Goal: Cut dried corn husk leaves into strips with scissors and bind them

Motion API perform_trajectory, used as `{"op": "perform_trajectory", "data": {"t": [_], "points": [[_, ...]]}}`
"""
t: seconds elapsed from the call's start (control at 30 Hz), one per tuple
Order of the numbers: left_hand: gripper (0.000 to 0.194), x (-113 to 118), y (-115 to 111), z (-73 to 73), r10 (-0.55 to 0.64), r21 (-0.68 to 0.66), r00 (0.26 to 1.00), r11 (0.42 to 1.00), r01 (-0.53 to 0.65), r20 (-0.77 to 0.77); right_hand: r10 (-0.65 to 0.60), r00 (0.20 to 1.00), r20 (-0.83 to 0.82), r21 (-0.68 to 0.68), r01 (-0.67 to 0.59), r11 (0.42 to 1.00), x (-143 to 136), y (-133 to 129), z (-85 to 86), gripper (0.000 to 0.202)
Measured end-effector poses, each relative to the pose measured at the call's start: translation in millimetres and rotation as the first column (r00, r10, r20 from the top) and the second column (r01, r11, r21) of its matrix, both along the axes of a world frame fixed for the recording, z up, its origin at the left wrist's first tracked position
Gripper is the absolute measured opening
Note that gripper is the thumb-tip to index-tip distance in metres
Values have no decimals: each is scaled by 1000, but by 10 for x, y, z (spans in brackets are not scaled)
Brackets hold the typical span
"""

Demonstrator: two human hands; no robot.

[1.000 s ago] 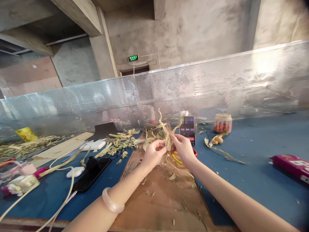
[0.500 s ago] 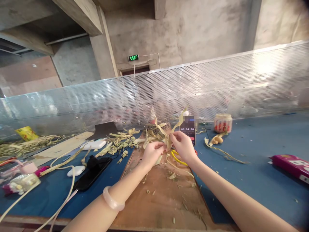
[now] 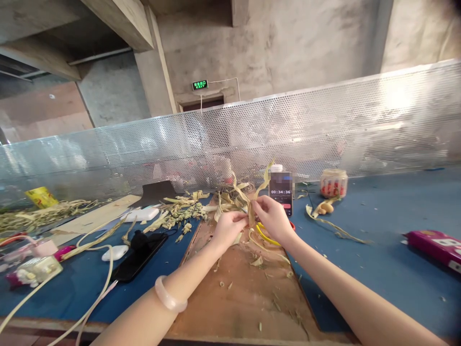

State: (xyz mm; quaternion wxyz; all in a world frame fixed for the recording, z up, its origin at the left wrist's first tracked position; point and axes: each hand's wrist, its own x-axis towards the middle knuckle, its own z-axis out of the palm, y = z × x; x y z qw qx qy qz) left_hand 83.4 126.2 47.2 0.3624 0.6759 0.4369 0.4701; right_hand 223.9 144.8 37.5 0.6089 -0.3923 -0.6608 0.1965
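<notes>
Over the far half of the brown board (image 3: 230, 307), my two hands are close together on a pale, dried leaf strip (image 3: 265, 180) that looks like corn husk. My right hand (image 3: 272, 220) pinches it, and its long end sticks up behind the fingers. My left hand (image 3: 226, 230) is closed in a pinch just left of the strip's lower part; the fingertips partly hide what they hold. Behind the hands lies a tangle of dried leaves (image 3: 230, 198). A tool with yellow and red handles (image 3: 267, 235) lies partly under my right hand.
A phone with a running timer (image 3: 281, 192) stands upright beyond my right hand. Farther right are a clear jar (image 3: 333, 183) and a magenta pack (image 3: 434, 250). Leftward lie a dried leaf heap (image 3: 187, 211), a black phone (image 3: 139, 259) and cables. A perforated metal screen (image 3: 306, 125) runs behind.
The upright end of the leaf strip has shifted slightly left, and my right fingertips have moved a little left with it. My left hand stays nearly in place.
</notes>
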Motion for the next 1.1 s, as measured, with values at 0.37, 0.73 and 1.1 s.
{"op": "perform_trajectory", "data": {"t": [0.37, 0.73, 1.1], "points": [[18, -3, -17, -14, 4, 36, 1000, 999, -3, -23, -39, 999, 34, 26, 38, 999, 1, -17, 17, 22], [20, 42, -105, 24, -40, 87, 999, 995, 43, -36, -54, 998, 17, 35, 54, 998, 6, -29, 16, 21], [18, 39, -53, -2, -39, 68, 999, 997, 40, -7, 8, 999, -37, 68, -6, 998, 4, -46, 19, 20]]}}
